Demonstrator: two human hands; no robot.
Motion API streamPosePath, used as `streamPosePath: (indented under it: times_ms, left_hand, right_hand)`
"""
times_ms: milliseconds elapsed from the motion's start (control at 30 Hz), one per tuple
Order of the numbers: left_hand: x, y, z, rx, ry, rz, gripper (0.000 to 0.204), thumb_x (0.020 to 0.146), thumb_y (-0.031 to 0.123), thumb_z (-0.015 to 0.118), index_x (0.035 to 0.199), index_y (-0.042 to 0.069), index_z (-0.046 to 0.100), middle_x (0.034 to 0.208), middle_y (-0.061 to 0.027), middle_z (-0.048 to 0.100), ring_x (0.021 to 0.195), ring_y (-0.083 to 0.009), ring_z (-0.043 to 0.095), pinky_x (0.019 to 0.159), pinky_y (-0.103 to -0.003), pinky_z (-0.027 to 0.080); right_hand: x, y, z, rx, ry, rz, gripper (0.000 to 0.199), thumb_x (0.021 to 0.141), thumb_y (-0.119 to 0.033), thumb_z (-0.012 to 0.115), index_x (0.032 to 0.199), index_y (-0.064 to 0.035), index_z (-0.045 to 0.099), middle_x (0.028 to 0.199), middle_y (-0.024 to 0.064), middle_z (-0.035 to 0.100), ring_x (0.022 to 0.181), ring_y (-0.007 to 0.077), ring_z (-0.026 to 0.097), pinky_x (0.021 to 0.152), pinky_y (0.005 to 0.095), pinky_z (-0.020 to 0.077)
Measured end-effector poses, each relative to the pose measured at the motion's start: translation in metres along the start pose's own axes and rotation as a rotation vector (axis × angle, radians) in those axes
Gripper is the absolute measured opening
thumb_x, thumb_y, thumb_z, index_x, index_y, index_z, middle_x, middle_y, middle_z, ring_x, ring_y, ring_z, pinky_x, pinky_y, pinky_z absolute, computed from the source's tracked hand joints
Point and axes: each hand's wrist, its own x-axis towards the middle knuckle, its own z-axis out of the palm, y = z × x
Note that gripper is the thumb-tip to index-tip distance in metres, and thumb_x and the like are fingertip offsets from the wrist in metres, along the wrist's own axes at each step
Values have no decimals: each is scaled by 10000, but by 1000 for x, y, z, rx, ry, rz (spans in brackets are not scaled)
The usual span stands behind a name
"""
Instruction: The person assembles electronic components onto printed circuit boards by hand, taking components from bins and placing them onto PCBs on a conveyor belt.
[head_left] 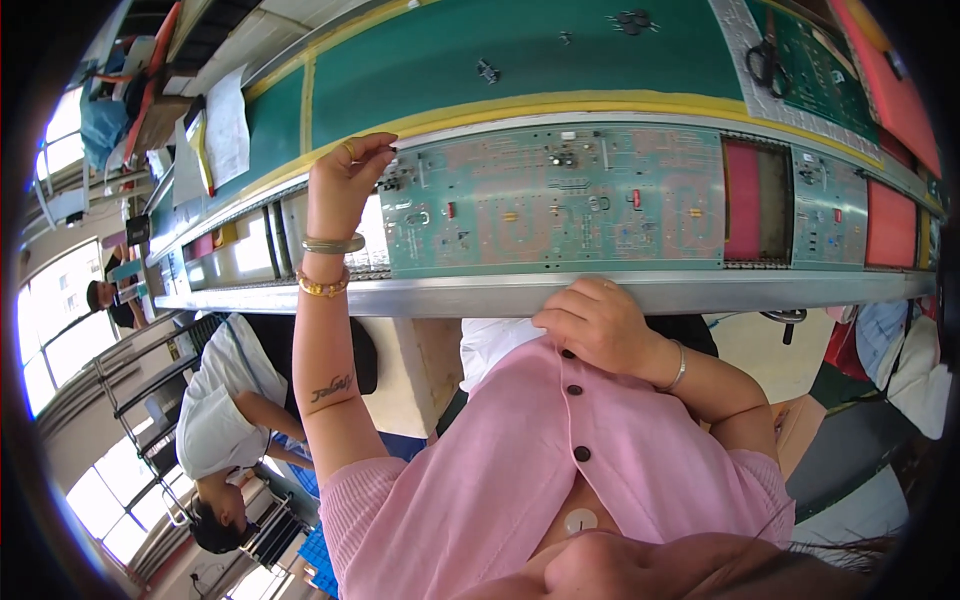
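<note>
My left hand (pixel 350 180) is raised over the left end of a long circuit board (pixel 560 215). Thumb and forefinger are pinched together, with a tiny dark bit at their tips that is too small to name. Just below them, several dark parts stand on the board's left corner. The board lies between metal conveyor rails and carries scattered small components, among them a red one (pixel 636 198). At the near metal rail (pixel 450 297), my right hand (pixel 595 320) is loosely curled in front of my pink top; its palm and anything inside are hidden.
Beyond the rail, a green mat (pixel 400 90) holds loose dark components (pixel 487 71). Scissors (pixel 767 62) lie at the far right. A second circuit board (pixel 829 205) sits farther right along the conveyor. Papers (pixel 228 125) lie at left; a person in white (pixel 225 400) is behind at left.
</note>
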Motion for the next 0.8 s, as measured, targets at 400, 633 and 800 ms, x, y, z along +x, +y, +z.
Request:
streamPosePath:
  times_ms: [400,633,800]
  left_hand:
    - [14,-21,12,381,2,418,154,688,20,722,834,70,714,885,-44,617,857,-242,540,751,-337,473]
    - [16,-21,14,427,20,438,161,688,22,729,840,77,720,872,-30,593,846,-205,528,698,-308,466]
    - [14,-19,14,488,36,507,184,656,16,737,830,74,717,862,-44,589,854,-242,532,726,-336,461]
  right_hand:
    - [6,-4,-1,-26,12,52,194,661,-84,699,848,-117,656,807,-3,593,712,199,543,623,320,452]
    - [7,-5,-1,-36,13,59,178,673,-86,700,843,-115,656,799,-1,593,701,197,547,606,317,453]
    - [7,-5,-1,-40,12,58,168,676,-86,700,836,-115,657,794,-4,593,701,193,549,607,316,453]
